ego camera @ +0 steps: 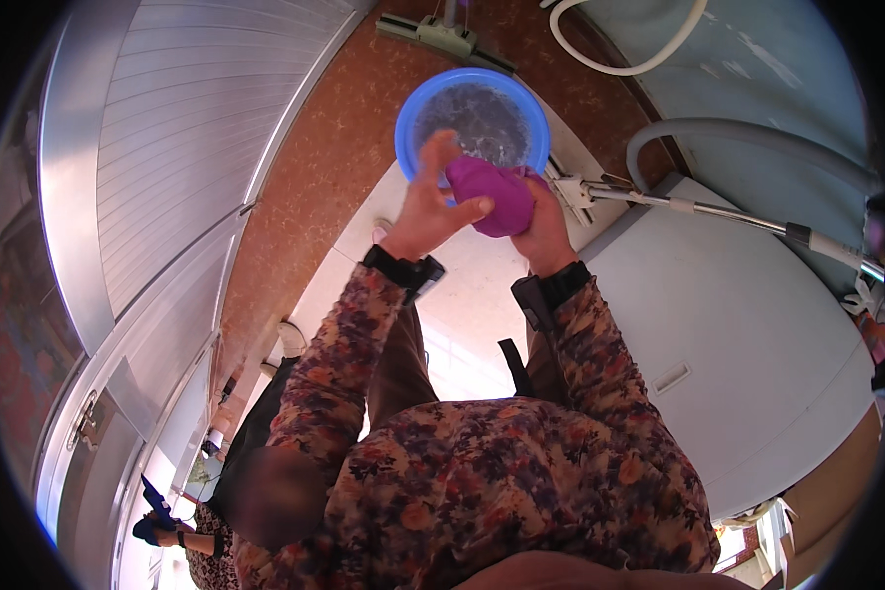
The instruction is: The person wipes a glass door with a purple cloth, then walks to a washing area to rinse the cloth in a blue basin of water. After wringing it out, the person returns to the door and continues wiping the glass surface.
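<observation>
A bunched purple cloth is held in front of me, over the near rim of a blue plastic basin. My right hand grips the cloth from its right side. On the other side, my left hand has its fingers raised and spread, blurred by motion. Its thumb overlaps the cloth's lower left edge; whether it presses on it I cannot tell. Grey, sudsy water fills part of the basin. A black strap with a small box sits around each wrist.
A flat mop head lies beyond the basin. Right of it, another mop has its metal pole stretching right, beside a grey hose and a large white appliance. A ribbed door stands left. Another person's hand shows lower left.
</observation>
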Demonstrator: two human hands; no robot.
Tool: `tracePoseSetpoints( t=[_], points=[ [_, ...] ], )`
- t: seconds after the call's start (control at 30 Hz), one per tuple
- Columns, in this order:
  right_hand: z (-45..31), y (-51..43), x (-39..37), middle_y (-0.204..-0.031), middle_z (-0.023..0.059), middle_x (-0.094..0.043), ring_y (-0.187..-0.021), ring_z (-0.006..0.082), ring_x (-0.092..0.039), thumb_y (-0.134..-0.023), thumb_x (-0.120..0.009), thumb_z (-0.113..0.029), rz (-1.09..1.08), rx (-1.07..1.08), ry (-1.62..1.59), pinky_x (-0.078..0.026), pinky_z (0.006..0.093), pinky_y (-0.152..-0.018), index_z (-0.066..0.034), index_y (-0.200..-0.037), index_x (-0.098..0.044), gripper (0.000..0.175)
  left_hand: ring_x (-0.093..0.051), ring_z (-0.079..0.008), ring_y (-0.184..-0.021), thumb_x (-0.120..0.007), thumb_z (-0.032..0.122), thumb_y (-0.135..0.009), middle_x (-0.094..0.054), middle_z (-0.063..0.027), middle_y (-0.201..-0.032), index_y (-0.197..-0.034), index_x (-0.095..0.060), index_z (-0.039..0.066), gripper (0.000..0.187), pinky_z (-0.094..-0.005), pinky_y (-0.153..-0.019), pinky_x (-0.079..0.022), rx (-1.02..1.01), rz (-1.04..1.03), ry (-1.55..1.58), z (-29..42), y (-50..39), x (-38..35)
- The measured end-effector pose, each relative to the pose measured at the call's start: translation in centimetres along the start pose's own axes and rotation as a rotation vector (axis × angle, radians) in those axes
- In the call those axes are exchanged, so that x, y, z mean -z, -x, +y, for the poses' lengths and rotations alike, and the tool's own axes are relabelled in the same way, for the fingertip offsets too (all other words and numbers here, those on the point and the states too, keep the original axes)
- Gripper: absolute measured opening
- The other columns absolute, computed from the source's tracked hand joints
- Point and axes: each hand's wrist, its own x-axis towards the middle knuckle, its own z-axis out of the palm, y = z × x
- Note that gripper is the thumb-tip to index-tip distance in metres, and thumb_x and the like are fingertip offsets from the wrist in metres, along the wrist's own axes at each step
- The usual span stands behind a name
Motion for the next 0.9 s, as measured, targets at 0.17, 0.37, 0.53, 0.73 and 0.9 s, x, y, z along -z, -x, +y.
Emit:
tracePoseSetpoints(
  t=[0.17, 0.37, 0.53, 0.73, 0.9],
  points=[
    [-0.6, 0.7, -0.6, -0.109, 0.0083, -0.068, -0.097, 0.0192, -0.068, -0.095, -0.060, -0.011, 0.062, 0.009, 0.028, -0.057, 0.0360, -0.087, -0.0043, -0.113, -0.064, 0.019, -0.044, -0.0408, -0.133, -0.095, 0.017, -0.058, -0.039, -0.0191, -0.148, -0.147, -0.044, 0.008, 0.102, -0.0493, -0.102, -0.048, -0.570, -0.244, -1.027, 2.3, 0.2, -0.1],
    [-1.2, 1.9, -5.2, -0.098, 0.0062, -0.065, -0.085, 0.0177, -0.067, -0.090, -0.060, -0.008, 0.233, 0.300, 0.180, -0.056, 0.0329, -0.075, -0.0039, -0.103, -0.066, 0.015, -0.067, -0.0390, -0.090, -0.081, 0.011, -0.066, -0.067, -0.0141, -0.098, -0.119, -0.056, 0.013, 0.059, -0.0471, -0.074, -0.053, -0.492, -0.084, -0.844, 2.2, -1.4, -1.4],
    [-2.2, 2.1, -7.2, -0.089, 0.0062, -0.063, -0.079, 0.0173, -0.064, -0.085, -0.059, -0.005, 0.272, 0.310, 0.325, -0.054, 0.0314, -0.069, -0.0021, -0.093, -0.066, 0.011, -0.070, -0.0364, -0.091, -0.084, 0.011, -0.071, -0.068, -0.0145, -0.095, -0.113, -0.057, 0.010, 0.050, -0.0402, -0.076, -0.054, -0.238, -0.120, -0.593, 2.1, -1.4, -1.3],
    [-2.3, 1.8, -6.4, -0.083, 0.0066, -0.062, -0.074, 0.0172, -0.062, -0.082, -0.060, -0.003, 0.198, 0.325, 0.422, -0.053, 0.0317, -0.067, -0.0012, -0.081, -0.066, 0.006, -0.070, -0.0237, -0.088, -0.084, 0.006, -0.070, -0.068, -0.0114, -0.093, -0.107, -0.058, 0.008, 0.045, -0.0335, -0.078, -0.053, -0.085, -0.063, -0.324, 1.2, -0.5, -2.6],
    [-2.3, 1.8, -5.4, -0.083, 0.0067, -0.062, -0.074, 0.0179, -0.061, -0.082, -0.060, -0.003, 0.154, 0.386, 0.593, -0.052, 0.0315, -0.070, -0.0005, -0.080, -0.065, 0.006, -0.066, -0.0164, -0.089, -0.083, 0.005, -0.069, -0.067, -0.0099, -0.092, -0.105, -0.059, 0.007, 0.044, -0.0322, -0.080, -0.053, -0.023, -0.021, -0.166, 0.6, 0.0, -3.4]
  ],
)
